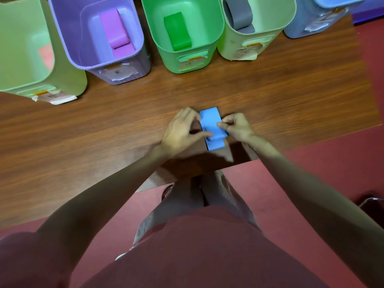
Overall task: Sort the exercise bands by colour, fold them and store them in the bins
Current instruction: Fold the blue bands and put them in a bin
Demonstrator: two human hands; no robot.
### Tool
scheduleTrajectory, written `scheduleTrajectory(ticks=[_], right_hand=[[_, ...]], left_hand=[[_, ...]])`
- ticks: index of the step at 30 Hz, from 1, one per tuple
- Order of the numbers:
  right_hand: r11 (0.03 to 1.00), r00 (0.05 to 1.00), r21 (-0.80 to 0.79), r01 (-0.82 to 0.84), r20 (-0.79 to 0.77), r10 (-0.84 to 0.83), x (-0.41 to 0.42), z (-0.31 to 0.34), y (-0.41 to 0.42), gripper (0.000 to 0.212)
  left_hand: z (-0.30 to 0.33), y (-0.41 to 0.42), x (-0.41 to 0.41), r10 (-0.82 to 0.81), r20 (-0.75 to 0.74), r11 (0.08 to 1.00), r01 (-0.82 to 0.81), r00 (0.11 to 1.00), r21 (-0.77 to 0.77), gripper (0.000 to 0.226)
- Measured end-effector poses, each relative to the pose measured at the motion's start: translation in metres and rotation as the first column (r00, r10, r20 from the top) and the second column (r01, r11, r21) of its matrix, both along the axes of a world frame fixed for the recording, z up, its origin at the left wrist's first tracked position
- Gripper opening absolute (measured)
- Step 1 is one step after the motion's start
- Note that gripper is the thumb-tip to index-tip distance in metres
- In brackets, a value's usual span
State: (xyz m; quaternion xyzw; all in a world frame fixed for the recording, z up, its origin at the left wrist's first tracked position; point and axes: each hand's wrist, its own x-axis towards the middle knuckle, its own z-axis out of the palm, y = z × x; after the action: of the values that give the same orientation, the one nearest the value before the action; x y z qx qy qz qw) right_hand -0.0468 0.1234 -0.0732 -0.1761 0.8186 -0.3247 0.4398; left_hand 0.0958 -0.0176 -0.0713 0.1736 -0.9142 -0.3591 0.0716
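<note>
A blue exercise band (212,125) lies folded over on the wooden table (104,132), near its front edge. My left hand (182,129) pinches its left side, thumb on the fold. My right hand (235,126) pinches the right side with thumb and forefinger. Along the back stand the bins: a purple bin (66,38) holding a folded purple band (116,32), a green bin (216,30) with a green band (178,31), a light green bin (286,19) with a grey band (239,13), and a blue bin (307,21) at the far right.
Another light green bin (68,73) stands at the far left; a patch of red shows inside it. Paper labels are taped to the bins' fronts. The table's front edge runs just behind my hands, above a red floor (301,183). A chair's metal frame (369,201) shows at the right.
</note>
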Motion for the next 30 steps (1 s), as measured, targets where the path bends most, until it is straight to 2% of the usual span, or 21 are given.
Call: scheduleTrajectory(ticks=[2, 4, 8, 13, 17, 22, 24, 27, 30], right_hand=[[1.0, 1.0, -0.001, 0.026, -0.006, -0.026, 0.002, -0.002, 0.002, 0.032], [0.999, 0.999, -0.001, 0.041, -0.018, -0.041, 0.005, -0.003, 0.003, 0.032], [0.998, 0.996, -0.016, 0.055, -0.065, -0.056, 0.009, -0.002, 0.004, 0.018], [0.996, 0.977, 0.087, 0.019, -0.213, 0.0, 0.018, 0.005, 0.002, 0.015], [0.982, 0.963, 0.187, 0.015, -0.267, 0.036, 0.025, 0.016, -0.003, 0.012], [0.971, 0.947, 0.236, 0.032, -0.319, 0.046, 0.027, 0.02, -0.003, 0.024], [0.978, 0.952, 0.201, 0.059, -0.305, 0.005, 0.025, 0.022, 0.0, 0.036], [0.998, 0.99, 0.008, 0.063, -0.128, -0.061, 0.019, 0.026, 0.005, 0.048], [0.991, 0.999, -0.129, 0.041, 0.001, -0.041, 0.01, 0.035, 0.012, 0.042]], left_hand=[[-0.001, -0.01, -0.005, 0.155, 0.008, 0.987, -0.155, 0.988, 0.033, 0.03], [-0.003, -0.018, -0.016, 0.206, 0.084, 0.977, -0.21, 0.975, 0.042, 0.024], [-0.005, -0.018, -0.036, 0.113, 0.312, 0.991, -0.129, 0.943, 0.032, 0.032], [-0.003, -0.015, -0.039, 0.088, 0.394, 0.993, -0.111, 0.915, 0.037, 0.032], [0.003, -0.01, -0.036, 0.024, 0.343, 0.984, -0.083, 0.939, 0.159, 0.023], [0.015, -0.003, -0.029, 0.012, 0.258, 0.96, -0.083, 0.966, 0.267, 0.022], [0.024, -0.001, -0.028, -0.017, 0.201, 0.961, -0.04, 0.98, 0.274, 0.021], [0.04, 0.001, -0.026, -0.094, 0.131, 0.965, 0.058, 0.987, 0.258, 0.021], [0.052, -0.001, -0.027, -0.129, 0.048, 0.957, 0.111, 0.991, 0.267, 0.02]])
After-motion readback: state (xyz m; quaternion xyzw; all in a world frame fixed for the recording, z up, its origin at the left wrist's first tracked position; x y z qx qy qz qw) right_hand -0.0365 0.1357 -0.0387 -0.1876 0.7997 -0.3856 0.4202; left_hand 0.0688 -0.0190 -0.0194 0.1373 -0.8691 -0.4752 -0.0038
